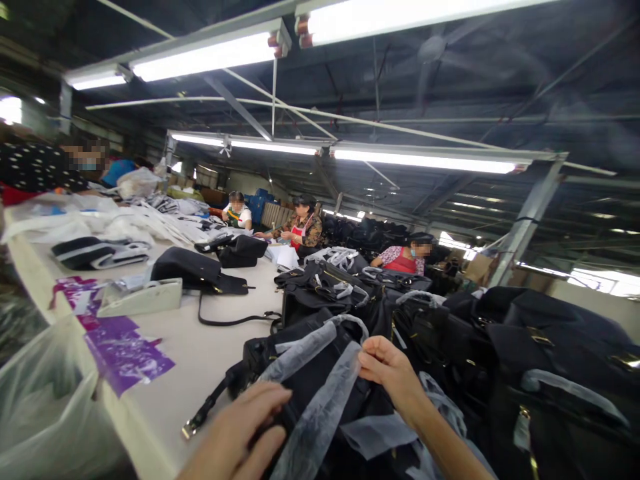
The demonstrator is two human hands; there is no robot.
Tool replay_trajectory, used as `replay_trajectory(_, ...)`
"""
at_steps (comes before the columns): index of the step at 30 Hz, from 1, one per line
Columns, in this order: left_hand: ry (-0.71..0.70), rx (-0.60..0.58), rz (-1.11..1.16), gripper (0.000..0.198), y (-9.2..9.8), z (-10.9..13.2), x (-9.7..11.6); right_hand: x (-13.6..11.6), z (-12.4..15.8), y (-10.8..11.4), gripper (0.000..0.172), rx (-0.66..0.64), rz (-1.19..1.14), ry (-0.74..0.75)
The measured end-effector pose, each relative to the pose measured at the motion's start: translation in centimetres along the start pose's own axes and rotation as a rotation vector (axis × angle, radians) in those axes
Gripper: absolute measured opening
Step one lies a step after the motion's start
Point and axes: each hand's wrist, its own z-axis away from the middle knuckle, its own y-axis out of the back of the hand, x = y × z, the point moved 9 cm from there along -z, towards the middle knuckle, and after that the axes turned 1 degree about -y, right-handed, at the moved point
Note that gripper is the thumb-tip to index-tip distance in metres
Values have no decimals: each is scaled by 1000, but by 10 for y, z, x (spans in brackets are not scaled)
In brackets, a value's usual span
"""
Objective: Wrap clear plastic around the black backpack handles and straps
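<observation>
A black bag (305, 377) lies on the table's near edge in front of me. Its strap (323, 400) is wrapped in translucent plastic film and loops up over the bag. My right hand (387, 370) pinches the strap on its right side, near the top of the loop. At the bag's lower left, my left hand (245, 430) is slightly blurred, with thumb and fingers apart and nothing visible in it. A short black strap with a metal buckle (190, 428) sticks out from the bag onto the table, beyond my left hand.
Piled black bags (555, 347) crowd the right side. On the white table (220, 363) lie a dark bag (187, 267), a pale tray-like piece (143, 298) and purple printed sheets (127, 353). Clear plastic (50, 400) hangs at the left edge. Several people work farther back.
</observation>
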Motion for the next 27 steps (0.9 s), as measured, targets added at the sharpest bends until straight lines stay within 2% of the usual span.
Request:
replay_trajectory(3,162,-260,77,48,-65,-57,18,-1,-5,2,34,-17,118,3)
replay_trajectory(5,292,-442,183,41,-102,-84,15,1,-10,4,33,-11,196,-3)
replay_trajectory(7,478,-595,329,23,-133,-97,2,4,-18,7,31,2,258,-13)
replay_trajectory(8,576,-660,401,22,-146,-99,-5,7,-22,7,30,9,292,-17)
replay_trajectory(10,711,-759,499,39,-166,-101,-14,11,-30,8,28,19,365,-19)
replay_trajectory(12,779,-751,552,45,-175,-106,-23,13,-36,9,25,15,425,-2)
replay_trajectory(15,803,-659,621,32,-177,-109,-35,6,-40,18,18,28,507,82)
replay_trajectory(18,821,-674,675,20,-179,-99,-41,-10,-38,27,23,27,601,253)
replay_trajectory(21,844,-661,708,16,-174,-92,-43,-18,-30,6,42,-196,778,462)
replay_trajectory(23,878,-636,732,17,-167,-90,-42,-15,-23,-13,40,-342,869,549)
replay_trajectory(24,897,-629,737,18,-164,-89,-41,-13,-21,-19,38,-373,891,569)
replay_trajectory(27,934,-609,695,21,-155,-90,-39,-11,-20,-29,34,-360,930,588)
